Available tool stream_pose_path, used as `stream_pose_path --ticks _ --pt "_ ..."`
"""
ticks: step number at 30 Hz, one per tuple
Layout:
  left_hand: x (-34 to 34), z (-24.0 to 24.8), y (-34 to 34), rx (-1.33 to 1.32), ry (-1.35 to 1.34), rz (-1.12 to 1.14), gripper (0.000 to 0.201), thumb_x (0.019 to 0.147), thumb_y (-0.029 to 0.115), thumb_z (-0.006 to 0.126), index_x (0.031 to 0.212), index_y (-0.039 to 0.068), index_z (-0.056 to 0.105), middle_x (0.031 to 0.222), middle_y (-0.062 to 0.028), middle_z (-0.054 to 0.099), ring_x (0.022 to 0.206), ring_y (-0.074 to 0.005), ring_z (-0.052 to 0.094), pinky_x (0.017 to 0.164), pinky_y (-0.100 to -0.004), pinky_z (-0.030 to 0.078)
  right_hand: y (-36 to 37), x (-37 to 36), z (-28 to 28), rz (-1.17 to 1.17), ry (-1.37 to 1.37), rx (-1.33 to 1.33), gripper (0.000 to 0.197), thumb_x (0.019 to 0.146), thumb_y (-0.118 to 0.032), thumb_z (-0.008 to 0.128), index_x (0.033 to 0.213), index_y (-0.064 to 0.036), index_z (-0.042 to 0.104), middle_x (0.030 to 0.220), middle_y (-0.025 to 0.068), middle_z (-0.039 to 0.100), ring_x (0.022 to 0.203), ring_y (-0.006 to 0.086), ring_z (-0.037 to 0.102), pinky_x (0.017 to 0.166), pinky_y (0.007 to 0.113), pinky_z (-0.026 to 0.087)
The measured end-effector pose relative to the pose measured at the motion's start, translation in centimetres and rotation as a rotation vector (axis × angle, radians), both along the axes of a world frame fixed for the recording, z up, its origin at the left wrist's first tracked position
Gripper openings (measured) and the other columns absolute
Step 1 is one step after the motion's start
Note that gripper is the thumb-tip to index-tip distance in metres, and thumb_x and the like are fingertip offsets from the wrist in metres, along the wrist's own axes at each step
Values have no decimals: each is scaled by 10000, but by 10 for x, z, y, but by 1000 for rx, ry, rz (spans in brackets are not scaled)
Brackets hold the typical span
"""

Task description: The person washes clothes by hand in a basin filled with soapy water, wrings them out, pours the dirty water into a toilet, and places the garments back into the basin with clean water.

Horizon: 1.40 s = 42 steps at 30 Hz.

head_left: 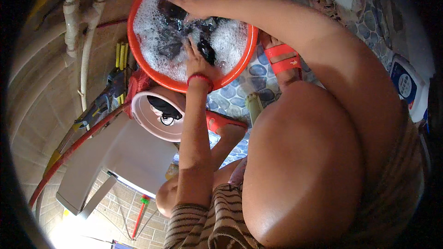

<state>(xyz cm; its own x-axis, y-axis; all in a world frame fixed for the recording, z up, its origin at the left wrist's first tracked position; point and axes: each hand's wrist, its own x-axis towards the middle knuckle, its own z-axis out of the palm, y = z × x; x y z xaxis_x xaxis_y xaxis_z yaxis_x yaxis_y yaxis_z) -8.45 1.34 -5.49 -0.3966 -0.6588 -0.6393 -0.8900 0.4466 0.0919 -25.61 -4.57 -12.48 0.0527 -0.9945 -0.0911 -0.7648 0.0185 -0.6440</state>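
A round orange-red basin (134, 46) holds foamy, greyish water with dark wet cloth (173, 11) in it. My right hand (197, 5) reaches in from the right over the far part of the basin. Its fingers are spread at the dark cloth, with some fingertips hidden in the water. From the near side my left hand (198, 62), with a red band (200, 77) on its wrist, dips into the suds. Its fingers are stretched out beside a shiny black bulge of the cloth (206, 50).
A pale pink bucket (138, 110) with black and white cloth stands left of my left forearm. Red sandals (284, 58) are on my feet, on a pebble-patterned floor (227, 94). Pale pipes (87, 41) run along the left wall. A blue and white package (406, 85) lies far right.
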Motion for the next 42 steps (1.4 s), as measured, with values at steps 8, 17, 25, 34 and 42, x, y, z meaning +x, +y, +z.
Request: stream_pose_path --ticks 8,17,25,34,42 --pt "6 -71 -32 140 -379 -520 532 839 405 491 1280 110 462 1321 -121 456 1190 -273 456 1004 -360 344 -7 -19 -14 -53 -462 199 403 738 -146 601 1118 -60 495 823 143 640 762 306 617 683 416 481" --pt "28 -48 -46 385 756 646 457 815 67 470 1270 34 455 1284 -154 471 1142 -302 483 978 -374 370 -33 8 35 -465 -297 -25 276 688 -76 590 965 -74 600 870 129 639 828 303 615 725 416 480" --pt "48 11 -48 1072 1276 1482 631 754 636 419 1174 174 512 1043 -72 565 1049 -308 466 800 -592 351 17 45 132 -255 -542 -187 306 612 -28 601 913 -73 632 913 125 618 900 327 588 776 411 462" --pt "8 37 -29 782 1529 1286 477 839 474 428 1132 111 522 1066 -93 549 1062 -252 493 855 -456 411 35 77 184 274 -1035 -520 239 578 -19 550 802 -21 633 697 156 618 640 280 589 596 366 447" --pt "22 48 -9 695 1670 1255 479 865 380 456 1200 42 504 1190 -139 519 1128 -280 477 942 -423 398 27 51 180 522 -1213 -177 355 466 -2 582 818 20 625 708 125 618 668 229 566 549 364 433"
